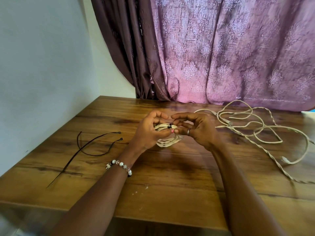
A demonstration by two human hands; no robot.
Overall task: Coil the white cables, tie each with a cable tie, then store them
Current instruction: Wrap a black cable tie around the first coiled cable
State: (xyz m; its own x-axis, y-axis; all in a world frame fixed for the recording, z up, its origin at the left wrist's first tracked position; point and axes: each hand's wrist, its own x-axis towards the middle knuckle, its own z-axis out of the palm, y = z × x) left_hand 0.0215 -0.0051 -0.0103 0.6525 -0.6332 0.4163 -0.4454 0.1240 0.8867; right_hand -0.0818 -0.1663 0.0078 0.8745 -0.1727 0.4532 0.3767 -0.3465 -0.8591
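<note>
Head | coiled white cable | cream loops, black tie

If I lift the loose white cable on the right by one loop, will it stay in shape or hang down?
The loose white cable would probably hang down limp: it lies in slack, uneven loops on the table. Its loops cross each other, so they may tangle or drag along. It looks thin, so likely light.

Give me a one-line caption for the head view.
Both hands, left and right, hold a coiled white cable with a black tie; loose cables wait on the table.
</note>
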